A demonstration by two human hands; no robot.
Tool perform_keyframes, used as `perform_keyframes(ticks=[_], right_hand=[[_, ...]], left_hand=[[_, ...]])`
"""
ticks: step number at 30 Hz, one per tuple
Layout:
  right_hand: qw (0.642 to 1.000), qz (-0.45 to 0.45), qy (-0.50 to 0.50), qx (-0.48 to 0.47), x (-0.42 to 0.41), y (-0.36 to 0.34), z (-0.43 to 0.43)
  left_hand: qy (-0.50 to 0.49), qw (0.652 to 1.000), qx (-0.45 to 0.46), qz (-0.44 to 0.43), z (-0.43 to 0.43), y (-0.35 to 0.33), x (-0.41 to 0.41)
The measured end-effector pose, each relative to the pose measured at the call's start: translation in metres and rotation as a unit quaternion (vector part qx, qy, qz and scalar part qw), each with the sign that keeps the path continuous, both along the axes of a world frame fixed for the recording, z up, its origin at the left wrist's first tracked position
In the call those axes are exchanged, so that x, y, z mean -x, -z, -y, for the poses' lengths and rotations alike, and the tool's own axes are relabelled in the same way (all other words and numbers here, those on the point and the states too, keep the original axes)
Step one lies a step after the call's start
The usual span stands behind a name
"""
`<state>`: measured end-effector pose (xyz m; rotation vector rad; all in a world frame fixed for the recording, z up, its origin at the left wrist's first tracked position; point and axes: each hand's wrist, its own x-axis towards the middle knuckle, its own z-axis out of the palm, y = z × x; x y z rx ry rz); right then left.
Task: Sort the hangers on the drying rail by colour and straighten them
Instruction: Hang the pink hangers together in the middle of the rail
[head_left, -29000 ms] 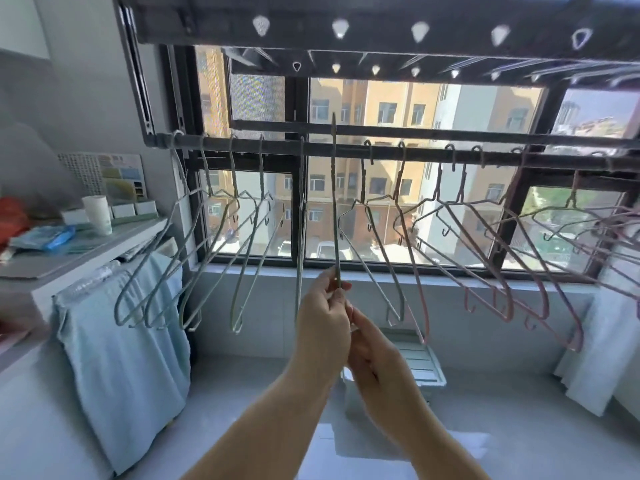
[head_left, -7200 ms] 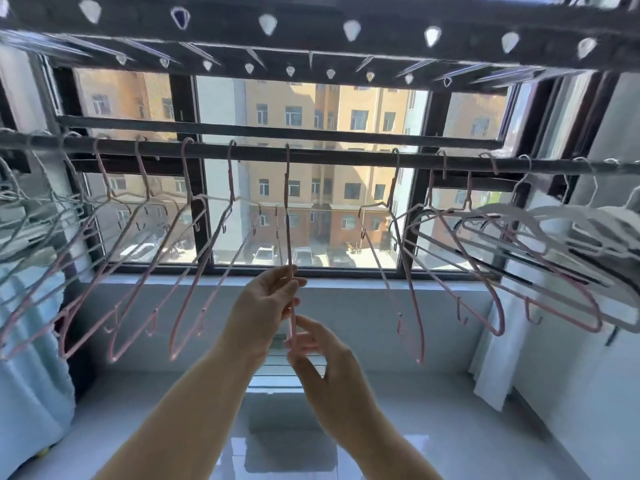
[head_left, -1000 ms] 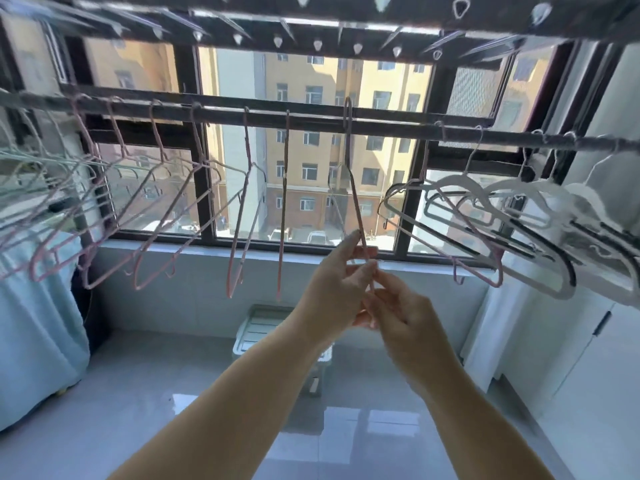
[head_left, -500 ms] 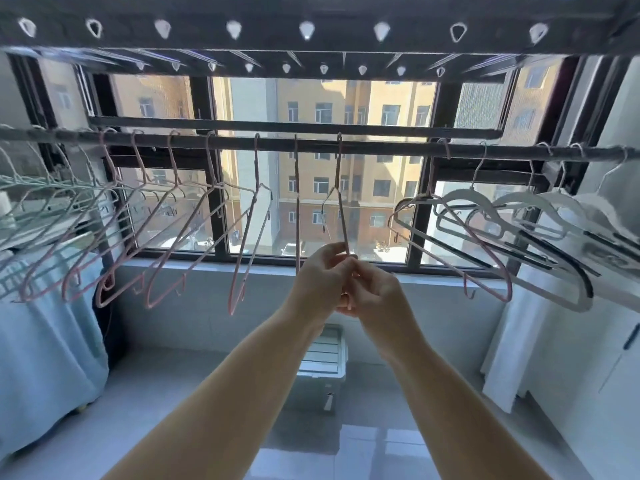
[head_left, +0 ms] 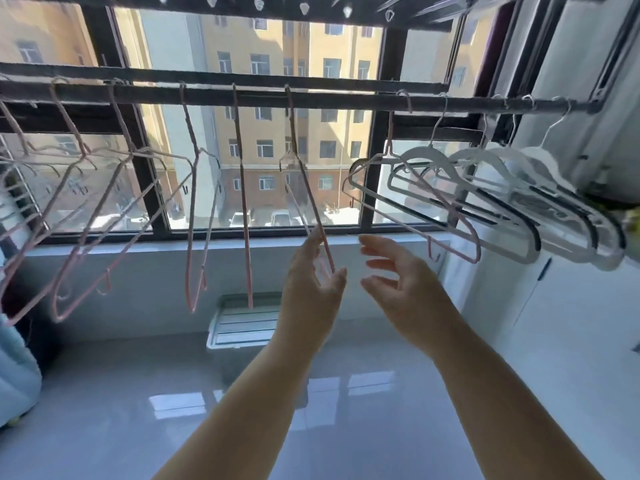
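**A:** Where do the hangers sit on the rail [head_left: 346, 98]?

**B:** Pink hangers [head_left: 80, 252] crowd the rail's left stretch, tilted, and two more hang edge-on nearer its middle. White hangers [head_left: 502, 164] bunch at the rail's right end, slanted. One pink one hangs just left of them.

**A:** And the hands?

**B:** Both hover below the rail's middle. The left hand [head_left: 311, 282] has its fingers straight and apart at the lower end of the middle hanger [head_left: 307, 188], which hangs edge-on from the rail. I cannot tell whether they touch. The right hand [head_left: 405, 289] is spread too, holds nothing, and is just right of that hanger.

**A:** Anything under the rail?

**B:** A white crate [head_left: 242, 323] on the glossy floor [head_left: 138, 410], and a blue cloth [head_left: 14, 368] below the rail's left end.
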<state>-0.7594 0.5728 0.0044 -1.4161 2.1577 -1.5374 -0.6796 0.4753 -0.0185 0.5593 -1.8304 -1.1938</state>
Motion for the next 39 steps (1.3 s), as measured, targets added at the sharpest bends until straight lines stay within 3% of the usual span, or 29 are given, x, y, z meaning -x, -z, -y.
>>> perform_keyframes(ticks=[4, 8, 10, 13, 16, 19, 28, 33, 39], right_hand=[[0.978, -0.104, 0.154, 0.093, 0.024, -0.024, -0.040], [0.957, -0.140, 0.254, 0.008, 0.056, -0.036, -0.061], [0.966, -0.095, 0.239, -0.035, 0.066, -0.039, -0.058], [0.978, -0.015, 0.203, -0.056, 0.074, -0.039, -0.045], [0.984, 0.079, 0.156, -0.023, 0.075, -0.040, -0.033], [0.982, 0.142, 0.123, 0.020, 0.074, -0.041, -0.022], [0.973, 0.154, 0.131, 0.109, 0.067, -0.036, 0.012], [0.973, 0.133, 0.129, 0.140, 0.063, -0.043, 0.029], [0.976, 0.090, 0.143, 0.138, 0.075, -0.041, 0.056]], left_hand=[[-0.090, 0.995, 0.047, -0.024, 0.003, 0.003, 0.003], [-0.086, 0.975, 0.175, -0.105, -0.022, -0.008, 0.011], [-0.009, 0.970, 0.220, -0.105, -0.040, -0.012, 0.022], [0.108, 0.976, 0.190, 0.002, -0.057, -0.016, 0.041], [0.138, 0.974, 0.158, 0.088, -0.057, -0.013, 0.061], [0.140, 0.975, 0.159, 0.067, -0.052, -0.013, 0.068], [0.110, 0.977, 0.184, -0.010, -0.034, -0.005, 0.074], [0.127, 0.967, 0.223, -0.007, -0.023, -0.002, 0.072], [0.151, 0.967, 0.206, 0.002, -0.008, 0.004, 0.080]])
